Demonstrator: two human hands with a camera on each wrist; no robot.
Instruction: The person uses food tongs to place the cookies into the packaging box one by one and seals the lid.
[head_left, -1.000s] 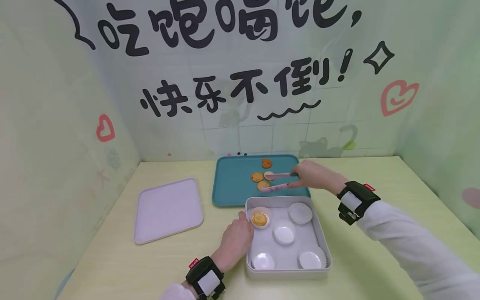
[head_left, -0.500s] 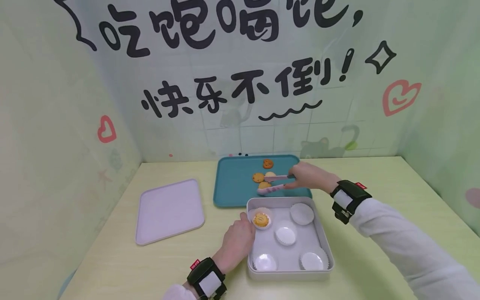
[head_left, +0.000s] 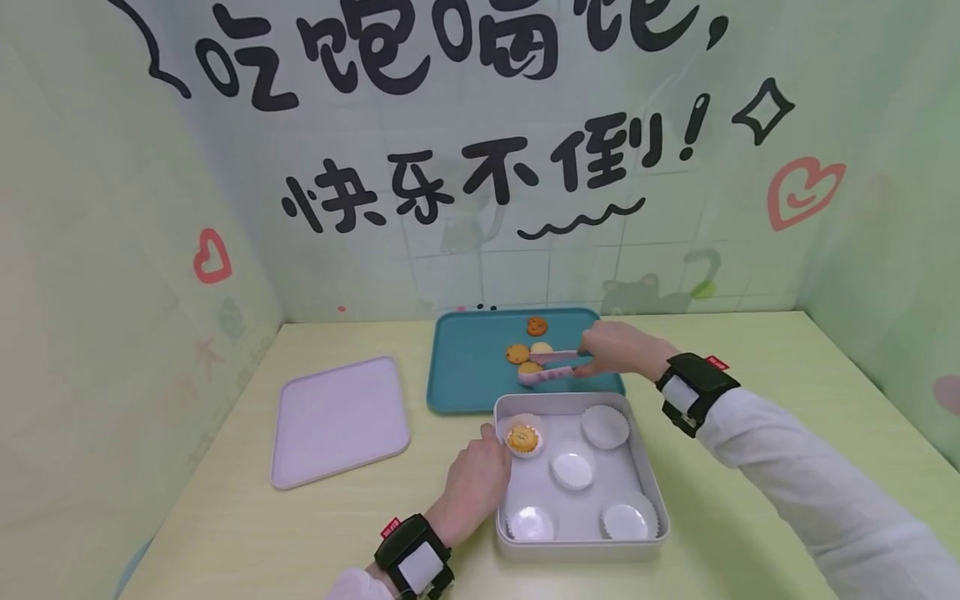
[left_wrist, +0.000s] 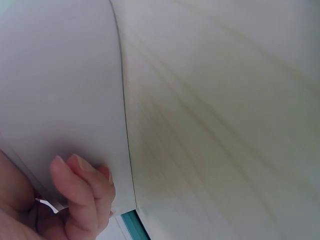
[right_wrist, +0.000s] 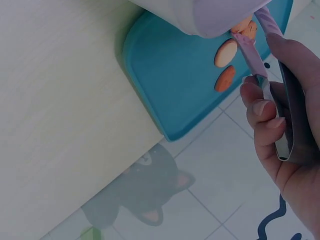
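My right hand (head_left: 622,348) holds metal tongs (right_wrist: 288,115) with pink tips, spread apart over the teal tray (head_left: 465,375). Between the tips sits a round cookie (head_left: 529,367); a speckled cookie (head_left: 517,354) and a pale cookie (head_left: 542,347) lie beside it. Farther back on the tray is a brown cookie (head_left: 536,326). My left hand (head_left: 476,475) grips the left wall of a white box (head_left: 577,550), its fingers (left_wrist: 82,195) curled against the outside. Inside the box, one paper cup (head_left: 536,421) bears a golden cookie (head_left: 522,438).
Several other white paper cups, such as the middle cup (head_left: 572,471), stand in the box without cookies. A lilac tray (head_left: 341,425) lies to the left on the wooden table (head_left: 247,525). Behind the table rises a printed backdrop (head_left: 337,275).
The tongs have shifted slightly left and toward the box, their upper tip moving off the pale cookie to lie in front of it. My left hand keeps its place on the box.
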